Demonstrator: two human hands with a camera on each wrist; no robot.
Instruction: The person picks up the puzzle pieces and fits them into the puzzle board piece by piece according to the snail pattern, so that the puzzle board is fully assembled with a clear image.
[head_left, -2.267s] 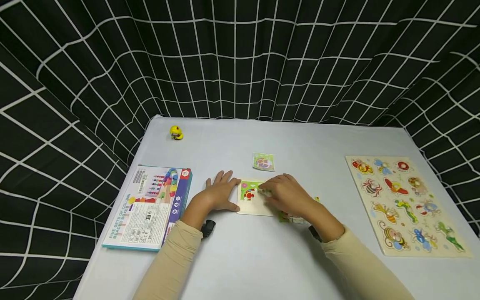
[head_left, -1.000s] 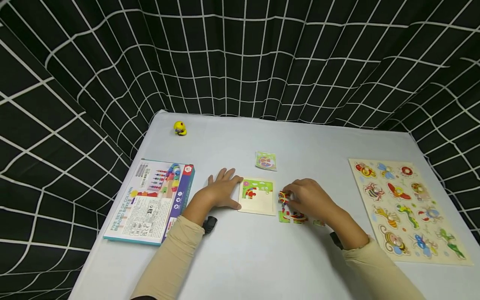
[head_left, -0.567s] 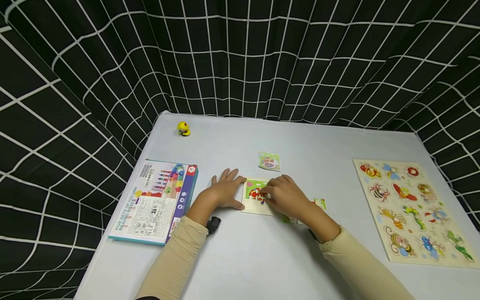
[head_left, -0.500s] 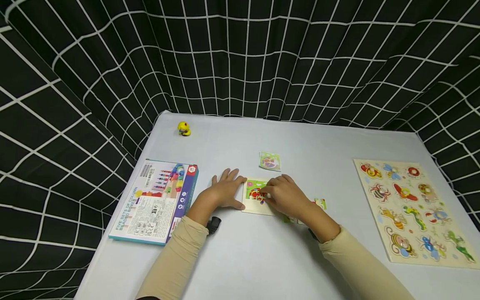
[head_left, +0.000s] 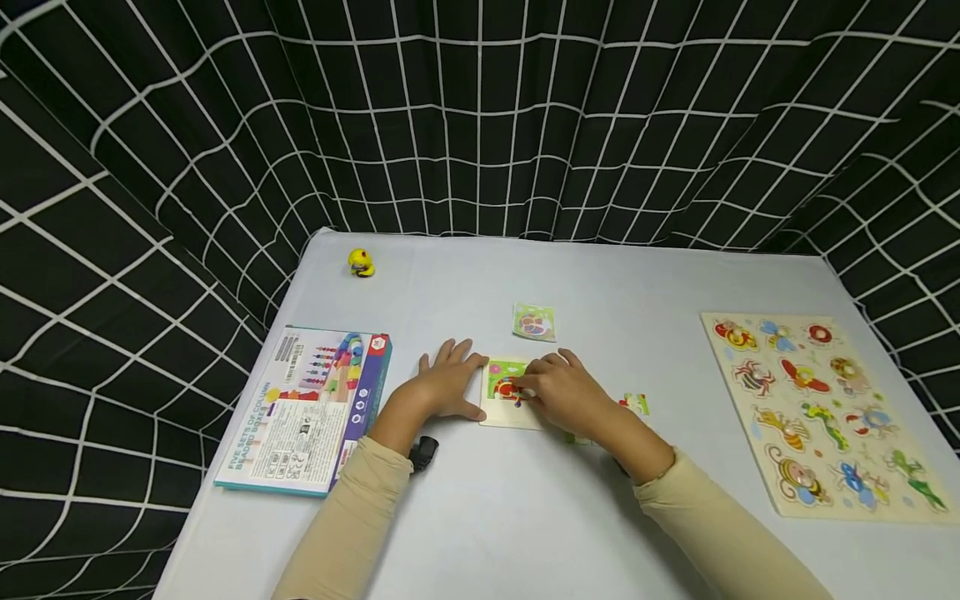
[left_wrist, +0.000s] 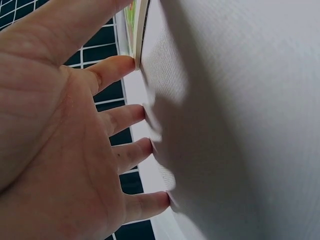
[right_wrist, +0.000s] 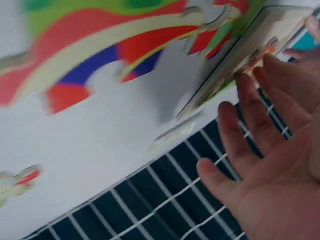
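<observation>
My left hand (head_left: 442, 390) lies with its fingers spread on the table; its thumb and index fingertip touch the left edge of a small wooden puzzle board (head_left: 510, 419). Green and red pieces fill the upper part of that board, and bare wood shows below. Over the board, my right hand (head_left: 566, 393) pinches a red and blue puzzle piece (head_left: 517, 402) at the picture, its other fingers fanned out. Several loose puzzle pieces (right_wrist: 105, 30) lie under and beside the right wrist, mostly hidden in the head view; one green piece (head_left: 635, 403) shows there.
Beyond the board lies a small picture card (head_left: 534, 322). A beaded-column box (head_left: 300, 412) is at the left, with a yellow toy figure (head_left: 361, 262) at the back left. A large insect peg puzzle (head_left: 825, 417) lies at the right. Black gridded cloth surrounds the table.
My right hand took a red and blue piece from the loose ones on the right and carried it left onto the board, where it stays. The left hand keeps its place.
</observation>
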